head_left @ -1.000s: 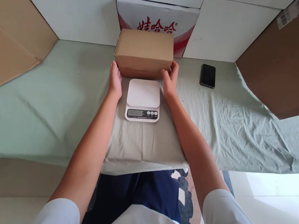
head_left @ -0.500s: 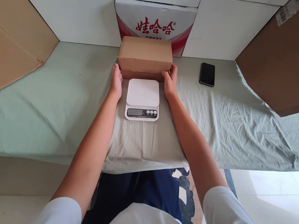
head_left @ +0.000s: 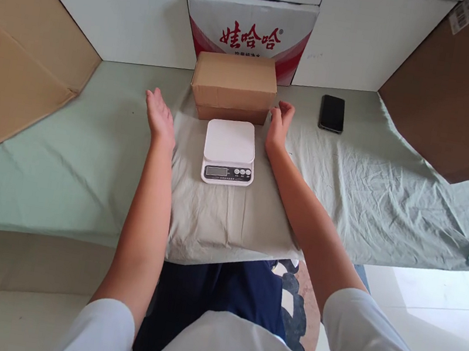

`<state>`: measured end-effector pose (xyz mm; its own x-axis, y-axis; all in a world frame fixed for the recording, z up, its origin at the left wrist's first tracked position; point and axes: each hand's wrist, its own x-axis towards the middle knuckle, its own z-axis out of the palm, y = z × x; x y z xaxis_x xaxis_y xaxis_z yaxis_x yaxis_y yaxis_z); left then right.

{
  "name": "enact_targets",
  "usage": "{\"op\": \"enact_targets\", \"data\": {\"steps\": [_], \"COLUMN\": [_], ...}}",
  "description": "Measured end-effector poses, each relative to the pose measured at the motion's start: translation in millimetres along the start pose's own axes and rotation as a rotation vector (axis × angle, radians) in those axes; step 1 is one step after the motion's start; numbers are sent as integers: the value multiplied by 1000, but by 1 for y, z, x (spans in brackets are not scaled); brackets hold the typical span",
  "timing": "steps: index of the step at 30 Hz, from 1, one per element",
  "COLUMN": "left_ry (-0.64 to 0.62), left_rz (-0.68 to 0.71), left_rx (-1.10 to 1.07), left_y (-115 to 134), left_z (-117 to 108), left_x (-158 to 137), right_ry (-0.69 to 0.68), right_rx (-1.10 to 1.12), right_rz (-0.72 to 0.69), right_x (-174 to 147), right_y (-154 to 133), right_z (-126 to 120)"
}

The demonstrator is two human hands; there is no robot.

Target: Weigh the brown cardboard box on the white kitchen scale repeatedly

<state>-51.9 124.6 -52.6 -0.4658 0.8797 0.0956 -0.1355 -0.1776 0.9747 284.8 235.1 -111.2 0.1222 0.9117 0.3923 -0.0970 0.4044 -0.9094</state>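
A brown cardboard box (head_left: 234, 89) rests on the cloth behind a white kitchen scale (head_left: 230, 151), whose display looks blank. To the left of the box, and apart from it, my left hand (head_left: 161, 116) is open with its fingers stretched out and nothing in it. Just beyond the box's right end is my right hand (head_left: 280, 126), its fingers bent but apart, holding nothing. Whether its fingertips still brush the box I cannot tell. The scale's plate bears nothing.
A black phone (head_left: 332, 114) lies to the right on the green cloth (head_left: 100, 178). Large cardboard cartons stand at the left (head_left: 26, 53) and right (head_left: 460, 98). Behind the brown box is a white and red printed carton (head_left: 253, 15), among white panels.
My hands have let go of the brown box and drawn apart. The left has moved further out to the left, the right slightly to the right. The view has shifted a little.
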Motion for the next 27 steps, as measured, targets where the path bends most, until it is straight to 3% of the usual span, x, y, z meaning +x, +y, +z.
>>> {"op": "enact_targets", "data": {"steps": [4,17,27], "left_ry": [-55,-111,-166], "left_rz": [-8,-1,-49], "left_rx": [30,3,25], "left_y": [-7,-33,-28], "left_z": [2,5,20], "left_x": [4,16,7], "right_ry": [126,24,-23], "right_rx": [53,-3,-14], "right_rz": [120,85,66], "right_x": [0,-4,-1], "right_y": [-9,-12,-11], "right_z": [5,2,5]}}
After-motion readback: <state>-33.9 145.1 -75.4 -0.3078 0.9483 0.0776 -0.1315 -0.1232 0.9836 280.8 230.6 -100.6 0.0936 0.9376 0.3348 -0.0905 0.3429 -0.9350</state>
